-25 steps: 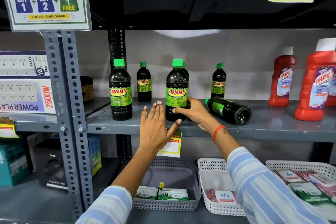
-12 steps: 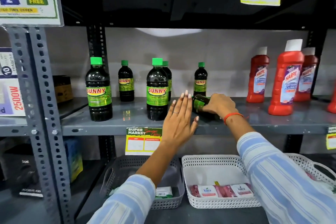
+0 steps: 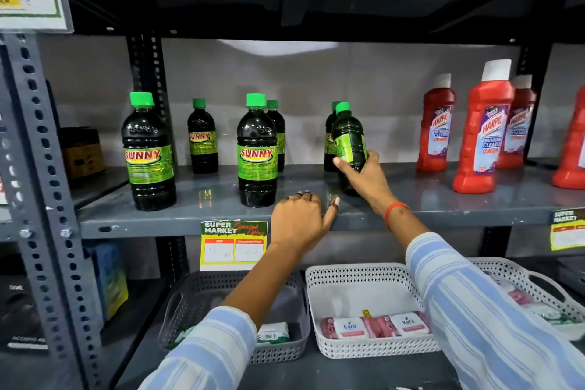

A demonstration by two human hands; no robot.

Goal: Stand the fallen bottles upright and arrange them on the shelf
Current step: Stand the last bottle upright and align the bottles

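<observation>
Grey shelf (image 3: 443, 199) front edge under L hand (image 3: 299, 220), fingers curled, empty; R hand (image 3: 367, 179) fingers clamp tilted bottle (image 3: 348, 139).

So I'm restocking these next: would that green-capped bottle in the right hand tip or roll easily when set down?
The bottle looks full of dark liquid, so probably heavy for its size. Tall and narrow, it may tip if nudged. Its round body would likely roll if it fell. The right hand grips it low, near the shelf.
</observation>
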